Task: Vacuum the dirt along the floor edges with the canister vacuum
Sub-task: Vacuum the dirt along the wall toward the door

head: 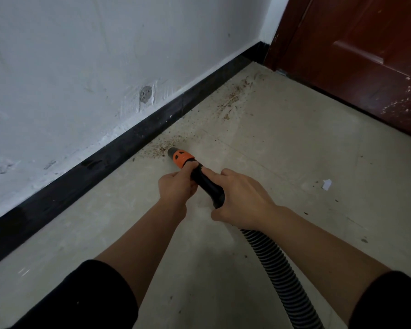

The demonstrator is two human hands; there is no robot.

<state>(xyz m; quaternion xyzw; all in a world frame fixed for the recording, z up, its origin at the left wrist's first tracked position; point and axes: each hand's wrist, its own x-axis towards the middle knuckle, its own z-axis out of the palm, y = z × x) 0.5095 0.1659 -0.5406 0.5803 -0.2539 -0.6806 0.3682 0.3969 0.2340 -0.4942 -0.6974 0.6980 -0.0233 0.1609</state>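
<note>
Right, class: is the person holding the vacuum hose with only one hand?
No: the left hand and the right hand both hold the vacuum hose, just behind its orange collar.

Black sleeves (88,298), pushed up, forearms (147,236) bare

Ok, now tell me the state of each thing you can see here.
Nozzle: tip down at the dirt.
Handle: held in both hands.
Left hand: grips the handle's front.
Right hand: grips the handle's rear.
Hose: attached, trailing back.
Dirt: scattered along the skirting.
Door: looks closed.
Paper scrap: lying loose on the floor.
</note>
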